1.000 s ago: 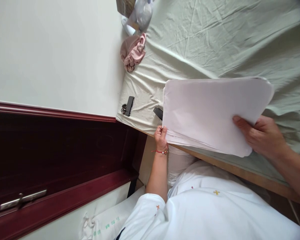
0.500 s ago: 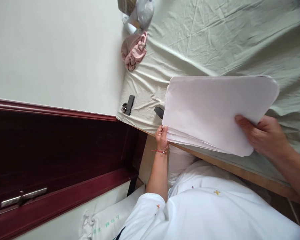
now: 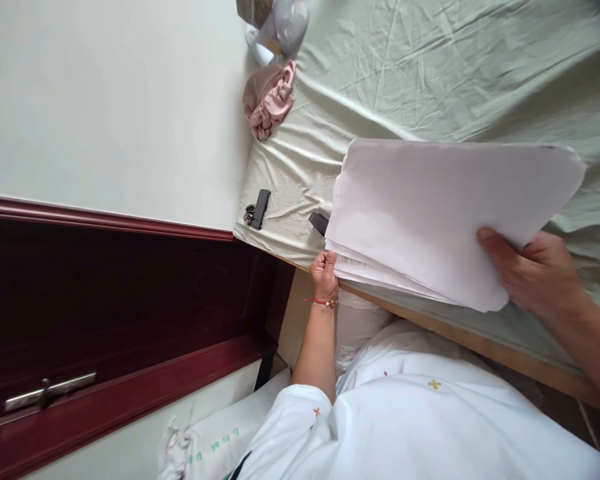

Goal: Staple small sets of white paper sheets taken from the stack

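Note:
A stack of white paper sheets (image 3: pixel 420 207) is held between my two hands above the bed's edge. My left hand (image 3: pixel 325 273), with a red string bracelet at the wrist, pinches the stack's lower left corner. At the right side my right hand (image 3: pixel 535 270) grips the stack, thumb on top and fingers hidden beneath. The sheets are fanned a little along the lower left, where faint print shows on one under the top sheet. A black object (image 3: pixel 319 223) pokes out from behind the stack's left edge, mostly covered.
A pale green sheet (image 3: pixel 380 80) covers the bed. On it lie a black case with keys (image 3: pixel 261 209), a bunched pink cloth (image 3: pixel 270 100) and a clear plastic bag (image 3: pixel 291 27). To the left are a white wall and a dark red door (image 3: pixel 105 307). A white sack (image 3: pixel 220 433) lies below.
The far side of the stack has shifted up and to the right, and the sheets have fanned more at the lower left. Both hands keep their hold.

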`<state>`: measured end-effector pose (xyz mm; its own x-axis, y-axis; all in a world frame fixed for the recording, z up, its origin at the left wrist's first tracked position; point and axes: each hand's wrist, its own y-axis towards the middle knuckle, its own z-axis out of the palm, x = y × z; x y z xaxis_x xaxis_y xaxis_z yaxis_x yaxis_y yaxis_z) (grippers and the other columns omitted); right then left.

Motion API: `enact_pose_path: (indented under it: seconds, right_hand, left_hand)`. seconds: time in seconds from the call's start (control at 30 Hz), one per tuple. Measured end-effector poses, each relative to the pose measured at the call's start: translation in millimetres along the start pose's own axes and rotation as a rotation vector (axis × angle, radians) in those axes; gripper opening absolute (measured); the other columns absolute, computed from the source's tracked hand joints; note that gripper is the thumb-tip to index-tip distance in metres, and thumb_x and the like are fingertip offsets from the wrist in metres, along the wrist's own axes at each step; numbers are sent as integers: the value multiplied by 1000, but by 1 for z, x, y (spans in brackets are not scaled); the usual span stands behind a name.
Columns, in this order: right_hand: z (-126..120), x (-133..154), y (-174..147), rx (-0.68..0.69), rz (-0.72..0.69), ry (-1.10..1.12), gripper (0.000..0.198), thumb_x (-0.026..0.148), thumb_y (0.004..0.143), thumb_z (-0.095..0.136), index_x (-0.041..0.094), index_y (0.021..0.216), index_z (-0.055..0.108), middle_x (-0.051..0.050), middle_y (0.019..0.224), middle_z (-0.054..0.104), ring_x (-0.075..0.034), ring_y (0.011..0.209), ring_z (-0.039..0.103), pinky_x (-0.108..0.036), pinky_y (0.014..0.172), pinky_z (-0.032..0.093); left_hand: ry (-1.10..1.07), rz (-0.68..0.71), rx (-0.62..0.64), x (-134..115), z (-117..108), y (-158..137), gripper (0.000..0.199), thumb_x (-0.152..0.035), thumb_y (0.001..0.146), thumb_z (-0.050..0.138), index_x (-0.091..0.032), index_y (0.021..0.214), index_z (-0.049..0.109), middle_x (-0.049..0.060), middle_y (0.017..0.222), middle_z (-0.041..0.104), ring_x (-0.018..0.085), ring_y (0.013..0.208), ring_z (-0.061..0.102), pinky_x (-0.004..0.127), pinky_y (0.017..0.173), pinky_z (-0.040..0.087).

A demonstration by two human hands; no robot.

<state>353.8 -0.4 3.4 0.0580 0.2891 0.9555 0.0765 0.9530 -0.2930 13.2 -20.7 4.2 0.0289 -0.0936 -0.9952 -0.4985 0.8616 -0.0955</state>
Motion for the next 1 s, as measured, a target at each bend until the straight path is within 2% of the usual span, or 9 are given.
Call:
enact_pose_path:
  seconds: [0.13,0.23,0.33,0.4,0.47,0.57,0.67,1.0]
  right_hand:
    - [-1,-3,1,1,15,-3,46,65,78,73,19,83,72,-2,83,69,-13,69,56,-26,57,46]
    - [-1,3,1,7,5,-7,48,67,77,73,19,80,72,-2,81,69,-13,68,56,-26,58,47]
    - [-1,9,1,59,19,-22,51,70,75,73,18,76,71,-2,77,68,-12,63,54,-25,54,46]
    - [-1,11,0,99,46,-49,53,71,74,72,18,75,71,-2,73,67,-12,61,53,-24,51,44]
    - [-2,11,0,130,59,-81,54,72,74,71,17,73,70,-3,70,66,-13,60,53,-23,48,43]
    - [-4,7,1,161,53,-115,55,72,76,70,17,74,71,-2,67,65,-13,58,54,-23,46,43]
    - [-5,4,2,170,41,-105,52,70,77,69,17,75,72,-2,68,67,-14,57,56,-24,45,45]
    - [-3,10,0,150,69,-73,54,71,74,72,17,75,73,-4,73,71,-14,59,59,-23,47,48]
  left_hand:
    - [-26,-19,-29,-2,4,-1,51,-57,67,88,-18,66,56,-4,62,56,10,63,56,23,65,47]
    - [-81,-33,-36,-7,8,-3,50,-61,65,87,-18,71,63,-1,67,63,14,70,63,25,68,49]
    - [-157,-60,-28,-11,9,-4,54,-69,67,81,-18,80,68,2,76,69,17,78,67,27,70,51]
    - [-188,-84,-26,-13,8,-4,58,-74,67,78,-18,82,68,2,78,70,17,77,67,28,69,51]
    - [-154,-99,-11,-14,6,-4,53,-67,67,82,-18,78,65,0,74,67,14,70,64,25,65,49]
    - [-57,-71,4,-12,5,-3,49,-50,67,90,-17,67,54,-5,62,54,7,58,52,20,59,42]
    - [-48,-45,-1,-10,5,-1,52,-49,69,89,-17,64,48,-7,59,47,6,56,47,18,59,41]
    - [-97,-77,-40,-12,6,-1,48,-51,65,90,-17,67,56,-5,65,59,8,61,57,21,65,48]
